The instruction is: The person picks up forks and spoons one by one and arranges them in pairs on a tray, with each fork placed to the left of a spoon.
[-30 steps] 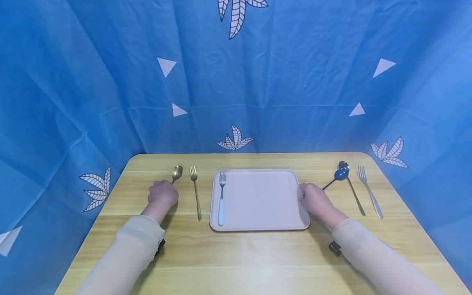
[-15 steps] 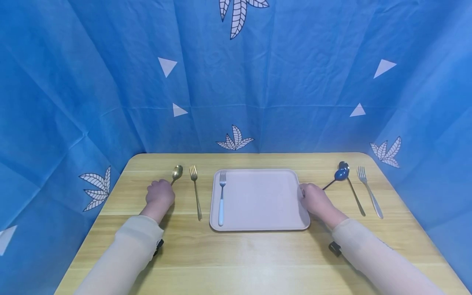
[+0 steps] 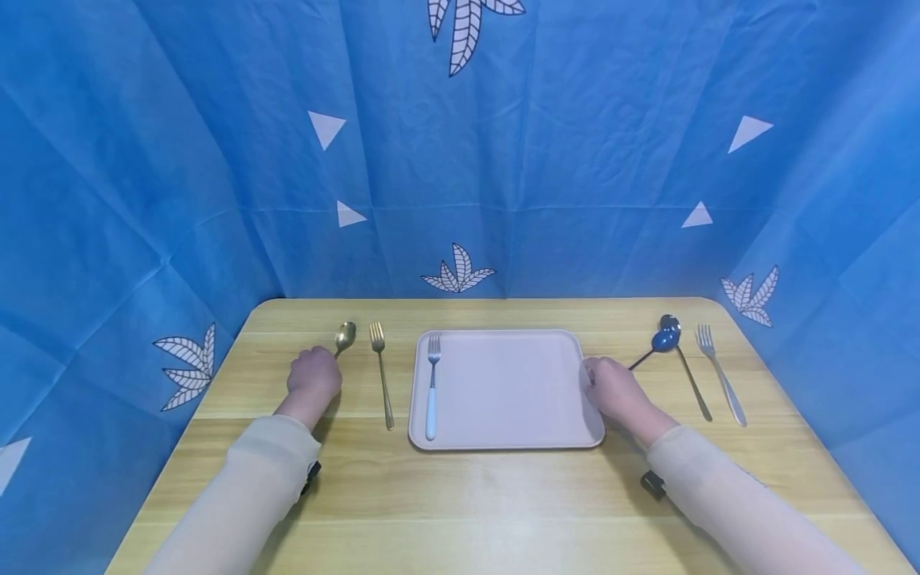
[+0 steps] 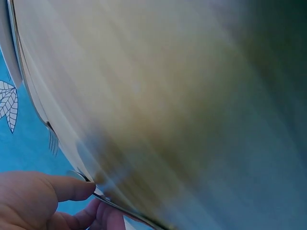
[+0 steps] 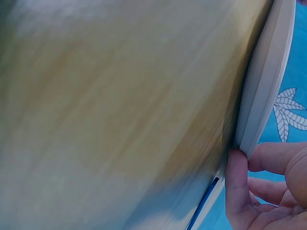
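Observation:
My left hand (image 3: 314, 379) pinches the handle of a gold spoon (image 3: 346, 335) at the table's left; the bowl shows beyond the knuckles. In the left wrist view, the thumb and fingers lie on either side of the thin spoon handle (image 4: 129, 211). Just right of it lies a gold fork (image 3: 386, 391). A pale pinkish rectangular tray (image 3: 510, 391) sits mid-table, its right rim gripped by my right hand (image 3: 620, 395). Thumb and index finger pinch that tray rim (image 5: 256, 91) in the right wrist view. On the tray's left side rests a fork with a light blue handle (image 3: 431, 411).
Right of the tray, a blue spoon (image 3: 664, 341) crosses a dark-bowled spoon (image 3: 695, 383). The blue spoon's handle runs behind my right hand. A silver fork (image 3: 729, 391) lies farther right. Blue patterned cloth (image 3: 561, 184) surrounds the wooden table (image 3: 474, 511) on the back and sides.
My left hand has shifted very slightly left at the spoon handle. The spoon, the tray and my right hand look the same.

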